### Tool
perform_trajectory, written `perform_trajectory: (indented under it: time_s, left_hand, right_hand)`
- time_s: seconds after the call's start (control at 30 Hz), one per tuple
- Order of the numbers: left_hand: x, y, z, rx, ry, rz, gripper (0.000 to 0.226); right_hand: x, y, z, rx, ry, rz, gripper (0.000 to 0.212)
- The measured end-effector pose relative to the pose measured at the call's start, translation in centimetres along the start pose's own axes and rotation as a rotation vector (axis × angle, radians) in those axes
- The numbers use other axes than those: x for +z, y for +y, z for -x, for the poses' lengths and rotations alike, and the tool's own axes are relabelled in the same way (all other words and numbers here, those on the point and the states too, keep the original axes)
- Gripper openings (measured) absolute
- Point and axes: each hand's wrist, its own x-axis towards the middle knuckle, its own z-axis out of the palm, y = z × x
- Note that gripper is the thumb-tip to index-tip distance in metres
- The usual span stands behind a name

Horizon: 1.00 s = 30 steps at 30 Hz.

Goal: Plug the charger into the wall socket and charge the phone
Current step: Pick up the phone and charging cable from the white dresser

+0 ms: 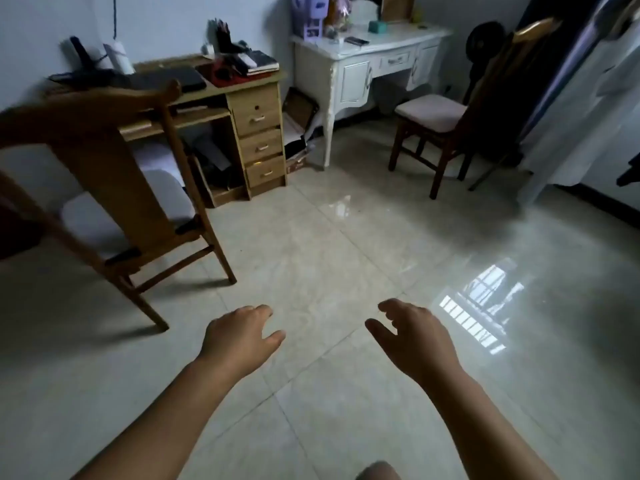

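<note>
We are holding our left hand [239,336] and right hand [414,336] out empty, fingers loosely curled, over the floor [329,237]. No charger identifiable; a phone-like slab is lying on the white desk [374,51] at one o'clock.

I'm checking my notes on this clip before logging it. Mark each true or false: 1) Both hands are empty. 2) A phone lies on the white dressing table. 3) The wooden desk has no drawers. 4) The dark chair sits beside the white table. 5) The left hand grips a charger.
1) True: the left hand and right hand hold nothing.
2) True: a dark phone lies on the white dressing table.
3) False: the wooden desk has a stack of drawers.
4) True: the dark chair stands beside it.
5) False: it is empty and open.
</note>
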Motion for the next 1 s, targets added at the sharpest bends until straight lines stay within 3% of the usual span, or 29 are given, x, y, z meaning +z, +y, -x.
perform_trajectory:
  time_s: [0.23, 0.43, 0.63, 1.0]
  left_hand:
    - [-0.6, 3.8, -15.6, 0.066, -0.095, 0.071, 0.051]
    - [-7.1, 6.8, -30.9, -0.007, -0.071, 0.047, 0.052]
    - [-13.7, 6.7, -44.4, -0.068, 0.029, 0.148, 0.050]
    - [-20.8, -2.4, -71.1, -0.207, -0.055, 0.148, 0.050]
  right_hand:
    - [0.1, 4.6, -15.2, 0.074, -0.026, 0.000, 0.045]
    - [-3.3, 5.5, -32.1, 0.038, -0.076, -0.003, 0.046]
    - [-6.4, 1.3, -48.4, -0.062, -0.095, -0.015, 0.045]
    - [-8.2, -8.1, -77.7, -0.092, -0.201, 0.074, 0.047]
